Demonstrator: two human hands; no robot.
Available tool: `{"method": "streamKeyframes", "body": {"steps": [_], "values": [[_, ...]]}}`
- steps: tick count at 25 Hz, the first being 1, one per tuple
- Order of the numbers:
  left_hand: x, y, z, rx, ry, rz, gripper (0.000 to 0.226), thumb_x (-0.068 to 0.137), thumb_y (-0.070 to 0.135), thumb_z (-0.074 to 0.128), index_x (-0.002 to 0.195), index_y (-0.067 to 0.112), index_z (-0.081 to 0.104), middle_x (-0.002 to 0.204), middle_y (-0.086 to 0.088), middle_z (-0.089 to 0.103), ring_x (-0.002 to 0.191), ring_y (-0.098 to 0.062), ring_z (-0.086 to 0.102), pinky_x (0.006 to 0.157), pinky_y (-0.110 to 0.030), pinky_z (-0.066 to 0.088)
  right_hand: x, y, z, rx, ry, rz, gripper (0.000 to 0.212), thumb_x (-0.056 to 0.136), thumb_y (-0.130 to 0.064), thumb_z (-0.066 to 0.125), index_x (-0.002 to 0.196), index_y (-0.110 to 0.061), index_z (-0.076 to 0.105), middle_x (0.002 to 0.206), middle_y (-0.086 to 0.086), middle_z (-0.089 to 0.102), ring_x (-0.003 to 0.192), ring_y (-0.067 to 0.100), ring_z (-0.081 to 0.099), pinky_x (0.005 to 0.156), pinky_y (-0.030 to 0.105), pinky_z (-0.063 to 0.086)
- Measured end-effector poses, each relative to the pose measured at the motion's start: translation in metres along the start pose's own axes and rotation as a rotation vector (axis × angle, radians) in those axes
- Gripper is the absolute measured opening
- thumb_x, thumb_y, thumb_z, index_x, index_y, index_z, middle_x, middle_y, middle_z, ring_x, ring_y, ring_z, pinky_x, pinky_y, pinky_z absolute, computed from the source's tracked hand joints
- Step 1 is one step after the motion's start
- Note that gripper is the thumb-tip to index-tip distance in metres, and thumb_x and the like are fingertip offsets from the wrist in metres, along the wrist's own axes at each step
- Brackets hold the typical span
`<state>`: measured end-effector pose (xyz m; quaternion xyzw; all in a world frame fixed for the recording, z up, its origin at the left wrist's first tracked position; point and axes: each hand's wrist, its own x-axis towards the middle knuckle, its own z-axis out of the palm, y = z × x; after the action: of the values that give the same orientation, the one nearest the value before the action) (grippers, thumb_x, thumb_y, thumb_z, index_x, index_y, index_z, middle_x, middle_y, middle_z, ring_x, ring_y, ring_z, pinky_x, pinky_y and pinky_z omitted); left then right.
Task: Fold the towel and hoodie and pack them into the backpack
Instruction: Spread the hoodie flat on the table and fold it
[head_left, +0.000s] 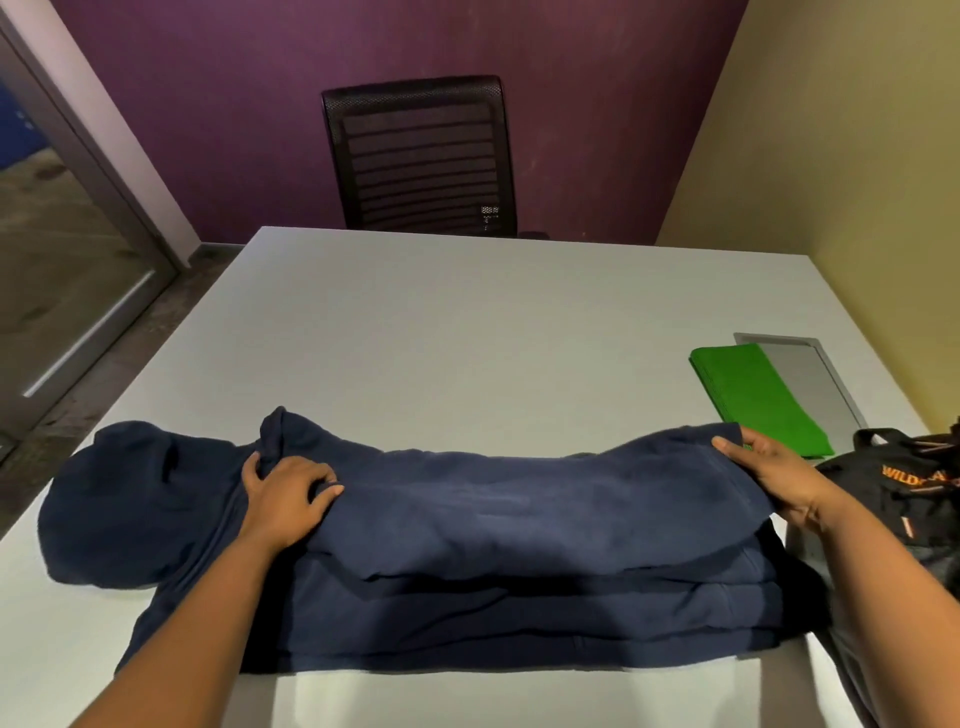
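While both hands (291, 493) (763, 467) grip it, hoodie (493, 519) spans between.

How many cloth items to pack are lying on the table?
2. The hoodie lies across the near edge under both hands; the folded green towel sits far right, beside the backpack.

Dim overhead light, soft shadows, warped edges.

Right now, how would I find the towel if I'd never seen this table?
Start at the big white table and go to its right side, past the navy hoodie under the hands. Just beyond the black backpack lies the towel, folded flat and partly covering a grey panel. It is the only bright green thing there.
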<state>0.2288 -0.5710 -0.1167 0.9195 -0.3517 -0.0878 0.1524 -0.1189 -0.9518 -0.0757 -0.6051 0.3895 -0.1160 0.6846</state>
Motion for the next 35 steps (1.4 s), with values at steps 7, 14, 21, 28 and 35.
{"method": "streamKeyframes", "body": {"steps": [7, 14, 21, 28, 35], "values": [[0.012, -0.008, -0.032, -0.027, 0.203, -0.130, 0.014, 0.090, 0.027, 0.059, 0.102, 0.022, 0.064, 0.108, -0.004, 0.063, 0.108, -0.031, 0.052, 0.089, -0.041, 0.028, 0.007, 0.004, -0.003, -0.349, 0.152, 0.054, 0.015, 0.077, -0.015, 0.070, 0.089, -0.009, 0.067, 0.091, 0.013, 0.072, 0.079, 0.024, 0.064, 0.070, 0.029, 0.053], [-0.041, 0.038, 0.017, 0.063, 0.303, 0.425, 0.069, 0.064, 0.070, 0.049, 0.108, 0.017, 0.049, 0.110, -0.001, 0.046, 0.101, -0.020, 0.043, 0.089, -0.038, 0.024, 0.025, 0.033, 0.003, -0.879, 0.410, 0.108, 0.026, 0.091, -0.016, 0.058, 0.102, 0.007, 0.065, 0.110, 0.029, 0.064, 0.105, 0.041, 0.059, 0.083, 0.036, 0.043], [-0.054, 0.074, 0.046, -0.010, 0.397, -0.179, 0.080, 0.058, 0.057, 0.069, 0.121, 0.011, 0.048, 0.124, -0.016, 0.044, 0.113, -0.032, 0.038, 0.089, -0.050, 0.030, 0.025, 0.038, 0.007, -0.918, 0.441, 0.152, 0.029, 0.091, -0.018, 0.057, 0.108, 0.004, 0.063, 0.118, 0.028, 0.061, 0.110, 0.042, 0.056, 0.090, 0.038, 0.044], [-0.065, 0.097, 0.048, -0.129, 0.339, -0.551, 0.094, 0.060, 0.009, 0.079, 0.136, 0.015, 0.025, 0.134, -0.019, 0.033, 0.117, -0.037, 0.037, 0.082, -0.049, 0.039, 0.020, 0.049, 0.011, -0.923, 0.435, 0.184, 0.033, 0.091, -0.016, 0.056, 0.118, 0.003, 0.056, 0.127, 0.027, 0.056, 0.117, 0.041, 0.052, 0.095, 0.038, 0.041], [-0.125, 0.061, 0.056, -0.060, 0.465, -0.090, 0.094, 0.040, 0.009, 0.086, 0.121, 0.010, 0.037, 0.118, -0.016, 0.037, 0.098, -0.036, 0.048, 0.069, -0.051, 0.051, 0.020, 0.049, 0.010, -0.968, 0.377, 0.200, 0.037, 0.091, -0.017, 0.057, 0.122, 0.003, 0.054, 0.131, 0.025, 0.053, 0.119, 0.039, 0.051, 0.097, 0.038, 0.040]]}}
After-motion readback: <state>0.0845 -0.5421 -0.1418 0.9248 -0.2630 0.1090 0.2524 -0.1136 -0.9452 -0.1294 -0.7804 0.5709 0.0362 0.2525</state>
